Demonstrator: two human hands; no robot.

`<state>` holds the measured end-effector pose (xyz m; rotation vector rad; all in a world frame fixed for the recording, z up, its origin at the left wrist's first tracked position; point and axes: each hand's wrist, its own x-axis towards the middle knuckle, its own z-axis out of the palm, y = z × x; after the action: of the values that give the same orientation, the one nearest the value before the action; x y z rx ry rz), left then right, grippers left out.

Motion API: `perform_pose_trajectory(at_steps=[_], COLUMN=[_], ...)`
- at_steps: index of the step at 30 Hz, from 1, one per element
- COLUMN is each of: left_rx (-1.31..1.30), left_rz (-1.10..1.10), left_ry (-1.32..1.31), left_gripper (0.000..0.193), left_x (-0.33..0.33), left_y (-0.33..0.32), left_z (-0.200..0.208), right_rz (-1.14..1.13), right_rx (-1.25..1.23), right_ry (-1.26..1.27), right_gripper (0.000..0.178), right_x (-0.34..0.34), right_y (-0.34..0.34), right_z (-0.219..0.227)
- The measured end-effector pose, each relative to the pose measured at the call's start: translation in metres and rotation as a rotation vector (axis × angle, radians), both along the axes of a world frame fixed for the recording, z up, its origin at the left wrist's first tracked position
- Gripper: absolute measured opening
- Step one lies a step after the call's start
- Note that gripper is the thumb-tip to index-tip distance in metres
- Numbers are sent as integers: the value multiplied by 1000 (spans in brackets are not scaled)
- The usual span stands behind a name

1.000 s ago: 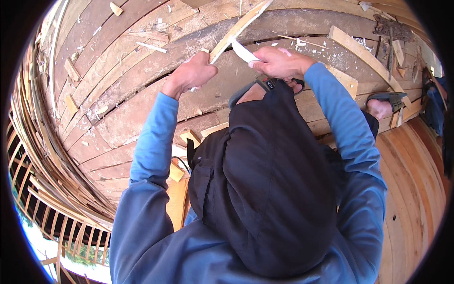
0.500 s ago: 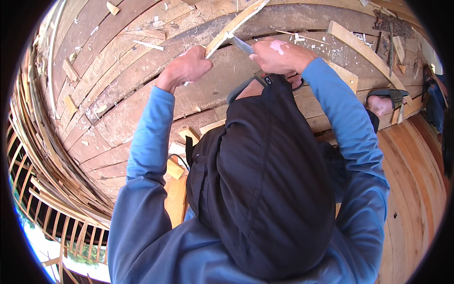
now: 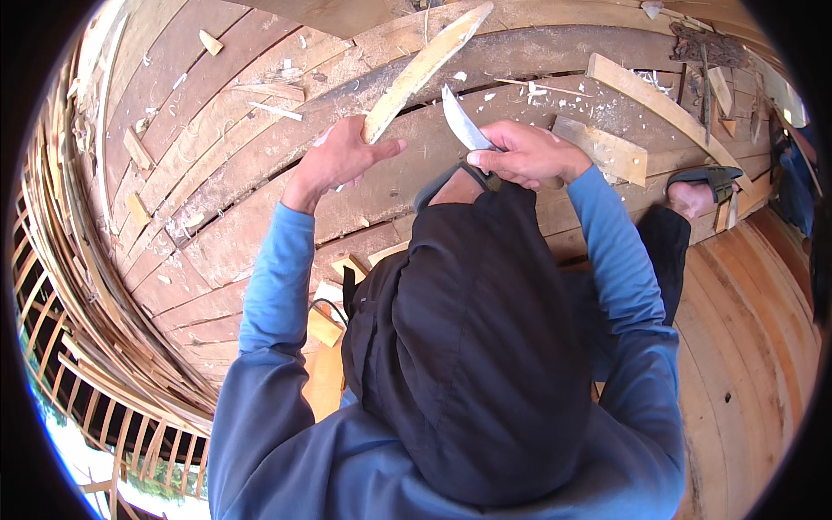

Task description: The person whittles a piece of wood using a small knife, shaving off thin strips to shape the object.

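Observation:
My left hand [image 3: 347, 158] is closed around the near end of a pale, flat wooden strip [image 3: 422, 68], with the thumb stretched out to the right. The strip slants up and away to the right, and its far end is tapered. In my right hand [image 3: 533, 154] is a knife [image 3: 463, 121] with a broad, curved blade, its tip pointing away and slightly left. The blade is apart from the strip, a short gap to its right. The knife's handle is hidden by my fingers. Below the blade, my sandalled foot [image 3: 458, 186] shows beside my dark trouser leg.
Plank flooring [image 3: 251, 204] spreads around me, strewn with shavings and offcuts. A long board [image 3: 659, 104] and a short wood block [image 3: 602, 149] lie to the right. Several long thin strips [image 3: 95, 260] are stacked along the left edge. My other sandalled foot [image 3: 693, 198] rests at the right.
The knife has come off the wooden strip and moved back toward me, its blade now fully visible. My left hand has dropped slightly nearer, and its thumb has straightened.

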<state>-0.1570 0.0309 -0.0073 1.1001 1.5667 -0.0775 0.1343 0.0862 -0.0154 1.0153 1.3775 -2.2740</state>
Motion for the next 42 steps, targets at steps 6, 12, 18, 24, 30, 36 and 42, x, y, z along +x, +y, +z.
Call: perform_pose_trajectory(at_steps=[6, 12, 18, 24, 30, 36, 42], left_rx=[92, 117, 148, 215, 156, -43, -65], left_rz=[112, 156, 231, 227, 281, 396, 412], left_ry=[-88, -159, -303, -285, -462, -606, -635], left_gripper=[58, 60, 50, 36, 30, 27, 26], left_x=[5, 25, 54, 87, 110, 116, 118], left_y=[-10, -9, -11, -12, -11, -10, -9], left_z=[24, 49, 63, 75, 83, 86, 86], right_rz=[-271, -468, -539, -433, -408, -416, -313], right_rx=[768, 983, 990, 1161, 1197, 1243, 1247], right_ry=[-374, -543, -269, -206, -196, -234, -293], right_gripper=[35, 33, 25, 25, 26, 24, 22], right_x=[51, 74, 57, 50, 36, 43, 49], right_y=[-15, -34, -46, -54, -51, -50, -48], right_z=[-13, -11, 19, 18, 30, 37, 47])
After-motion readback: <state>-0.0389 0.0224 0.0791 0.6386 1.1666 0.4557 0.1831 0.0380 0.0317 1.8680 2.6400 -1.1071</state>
